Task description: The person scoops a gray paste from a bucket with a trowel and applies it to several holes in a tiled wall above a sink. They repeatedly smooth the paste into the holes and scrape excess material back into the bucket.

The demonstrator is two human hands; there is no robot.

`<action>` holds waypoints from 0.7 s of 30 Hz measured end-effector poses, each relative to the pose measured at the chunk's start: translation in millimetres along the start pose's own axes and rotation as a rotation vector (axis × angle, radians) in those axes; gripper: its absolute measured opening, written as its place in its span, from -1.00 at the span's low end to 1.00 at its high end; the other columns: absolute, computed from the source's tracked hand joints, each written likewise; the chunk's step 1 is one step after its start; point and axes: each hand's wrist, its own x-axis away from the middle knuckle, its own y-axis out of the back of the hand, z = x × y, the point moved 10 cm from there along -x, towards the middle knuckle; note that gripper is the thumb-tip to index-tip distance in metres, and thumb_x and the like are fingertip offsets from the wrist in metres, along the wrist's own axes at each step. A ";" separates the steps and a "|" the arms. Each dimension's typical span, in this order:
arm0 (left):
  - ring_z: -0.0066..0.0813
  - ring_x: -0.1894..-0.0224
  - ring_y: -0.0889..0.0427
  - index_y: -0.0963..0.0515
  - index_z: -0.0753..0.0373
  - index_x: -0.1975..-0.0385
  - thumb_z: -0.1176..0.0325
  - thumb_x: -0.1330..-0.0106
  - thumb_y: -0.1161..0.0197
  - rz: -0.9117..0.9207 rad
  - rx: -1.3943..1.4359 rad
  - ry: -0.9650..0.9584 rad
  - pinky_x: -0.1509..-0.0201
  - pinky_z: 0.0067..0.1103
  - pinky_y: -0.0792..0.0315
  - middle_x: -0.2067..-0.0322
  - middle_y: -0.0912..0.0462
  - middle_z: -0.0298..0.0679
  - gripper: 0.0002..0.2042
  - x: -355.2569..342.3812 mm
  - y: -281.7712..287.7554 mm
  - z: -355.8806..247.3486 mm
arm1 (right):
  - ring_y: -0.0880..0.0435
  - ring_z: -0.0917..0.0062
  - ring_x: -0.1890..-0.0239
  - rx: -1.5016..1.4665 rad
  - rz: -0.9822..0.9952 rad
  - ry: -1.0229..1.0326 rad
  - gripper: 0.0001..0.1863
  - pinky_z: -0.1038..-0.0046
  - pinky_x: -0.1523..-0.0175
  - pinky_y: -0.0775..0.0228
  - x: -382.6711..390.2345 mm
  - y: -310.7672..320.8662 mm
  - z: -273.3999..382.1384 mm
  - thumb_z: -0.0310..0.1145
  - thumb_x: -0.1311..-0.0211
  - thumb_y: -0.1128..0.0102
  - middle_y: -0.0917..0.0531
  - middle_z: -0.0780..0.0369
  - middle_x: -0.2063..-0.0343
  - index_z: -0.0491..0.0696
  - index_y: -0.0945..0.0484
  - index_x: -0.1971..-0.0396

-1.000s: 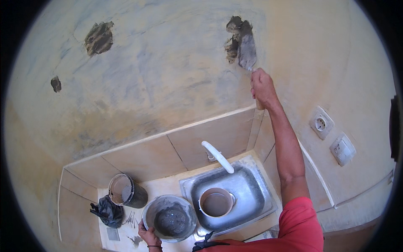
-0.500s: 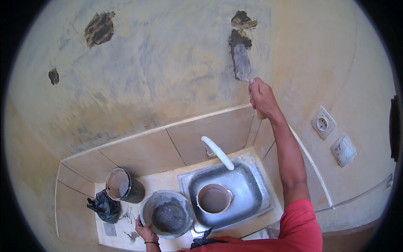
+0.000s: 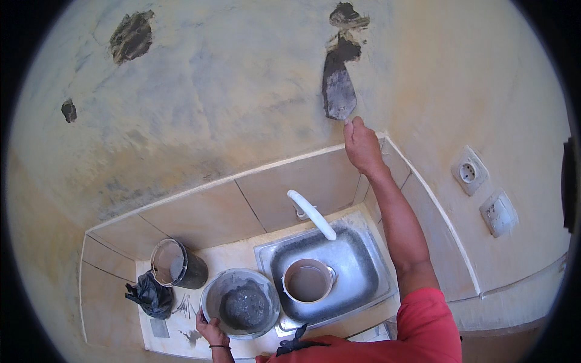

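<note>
My right hand (image 3: 363,147) is closed round the handle of a trowel (image 3: 340,94), arm stretched out toward the wall. The trowel's grey-smeared blade lies against the wall just below a dark patch of wet mortar (image 3: 347,49). Over that patch is a rough hole (image 3: 348,16) in the plaster. Down on the counter, my left hand (image 3: 211,330) grips the near left rim of a round grey basin (image 3: 213,296), fingers outside and thumb at the edge. Dark grey mortar (image 3: 245,307) covers the basin's bottom.
A metal sink (image 3: 361,266) holds a bucket of murky water (image 3: 308,283) beneath a white faucet (image 3: 311,215). A dark bucket (image 3: 195,270) and a black plastic bag (image 3: 154,295) stand left of the basin. Two more holes (image 3: 132,37) mark the wall; a socket (image 3: 468,172) and switch (image 3: 498,213) are at right.
My right hand has drawn the trowel down and slightly left along the wall. The dark mortar patch now reaches lower. My left hand stays on the basin rim.
</note>
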 end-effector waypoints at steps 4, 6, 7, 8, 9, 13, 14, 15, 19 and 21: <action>-0.21 -0.06 -0.64 -0.50 0.46 -0.12 0.80 0.20 0.01 0.032 -0.024 -0.049 -0.28 -0.34 -0.46 -0.03 -0.63 -0.10 -0.32 1.3 -3.8 -6.1 | -0.64 -0.21 0.32 0.127 0.059 -0.044 -0.57 -0.13 0.19 -0.43 15.2 6.6 2.4 -0.07 -0.56 0.14 -0.63 -0.20 0.48 -0.19 -0.41 0.26; -0.21 -0.07 -0.63 -0.49 0.46 -0.12 0.80 0.19 0.02 0.042 0.007 -0.046 -0.29 -0.34 -0.45 -0.04 -0.63 -0.10 -0.32 1.5 -7.3 -3.1 | -0.65 -0.21 0.31 0.118 0.037 -0.053 -0.56 -0.13 0.16 -0.44 14.8 16.5 4.1 -0.07 -0.57 0.17 -0.64 -0.21 0.47 -0.20 -0.41 0.24; -0.21 -0.07 -0.63 -0.49 0.46 -0.13 0.80 0.19 0.02 0.042 0.014 -0.051 -0.29 -0.34 -0.45 -0.04 -0.63 -0.10 -0.32 0.0 -3.6 -3.5 | -0.65 -0.21 0.30 0.104 0.005 -0.048 -0.56 -0.13 0.16 -0.44 12.5 19.7 4.3 -0.06 -0.57 0.17 -0.64 -0.21 0.47 -0.20 -0.42 0.23; -0.22 -0.07 -0.63 -0.49 0.45 -0.13 0.80 0.18 0.02 0.048 0.026 -0.051 -0.29 -0.34 -0.45 -0.05 -0.63 -0.10 -0.32 -0.7 -3.3 0.1 | -0.65 -0.21 0.30 0.099 -0.030 -0.042 -0.55 -0.13 0.17 -0.45 8.2 26.0 3.8 -0.06 -0.57 0.18 -0.64 -0.21 0.47 -0.20 -0.42 0.23; -0.22 -0.08 -0.63 -0.49 0.45 -0.13 0.81 0.18 0.02 0.050 0.029 -0.045 -0.30 -0.34 -0.45 -0.05 -0.62 -0.11 -0.32 0.2 -1.1 2.9 | -0.65 -0.22 0.31 0.085 -0.037 -0.035 -0.55 -0.14 0.17 -0.45 -0.5 29.0 4.1 -0.06 -0.57 0.17 -0.64 -0.21 0.47 -0.20 -0.42 0.22; -0.22 -0.07 -0.63 -0.49 0.44 -0.13 0.81 0.18 0.00 0.041 -0.013 -0.020 -0.30 -0.34 -0.45 -0.06 -0.62 -0.12 -0.32 -1.8 -1.2 5.3 | -0.65 -0.22 0.31 0.119 -0.037 -0.018 -0.55 -0.14 0.19 -0.45 -15.2 13.7 -6.9 -0.05 -0.56 0.15 -0.64 -0.21 0.47 -0.20 -0.41 0.23; -0.22 -0.07 -0.63 -0.49 0.43 -0.13 0.82 0.18 0.00 0.036 -0.005 -0.023 -0.30 -0.34 -0.45 -0.06 -0.62 -0.12 -0.32 1.1 -0.5 3.9 | -0.65 -0.22 0.31 0.146 -0.032 -0.002 -0.56 -0.13 0.19 -0.46 -14.5 7.7 -2.2 -0.05 -0.56 0.15 -0.64 -0.21 0.47 -0.20 -0.41 0.24; -0.22 -0.07 -0.63 -0.49 0.43 -0.12 0.82 0.18 -0.01 0.033 0.003 -0.025 -0.30 -0.34 -0.45 -0.06 -0.62 -0.12 -0.32 3.1 -1.2 2.8 | -0.66 -0.21 0.32 0.167 -0.003 -0.017 -0.56 -0.13 0.20 -0.46 -9.1 4.8 -4.2 -0.06 -0.56 0.14 -0.64 -0.21 0.46 -0.19 -0.41 0.24; -0.21 -0.07 -0.63 -0.48 0.43 -0.14 0.82 0.18 -0.02 0.017 0.007 -0.011 -0.31 -0.34 -0.44 -0.06 -0.62 -0.12 -0.31 0.4 1.6 1.7 | -0.65 -0.19 0.33 0.186 0.000 -0.016 -0.59 -0.13 0.22 -0.44 13.3 18.8 -4.5 -0.09 -0.56 0.12 -0.64 -0.19 0.46 -0.18 -0.40 0.26; -0.21 -0.07 -0.63 -0.47 0.43 -0.15 0.82 0.18 -0.02 0.038 0.002 -0.012 -0.31 -0.33 -0.44 -0.06 -0.62 -0.11 -0.31 -2.6 3.2 6.7 | -0.65 -0.18 0.33 0.211 -0.078 0.043 -0.60 -0.13 0.23 -0.43 10.6 39.4 7.3 -0.09 -0.56 0.11 -0.64 -0.18 0.46 -0.18 -0.40 0.26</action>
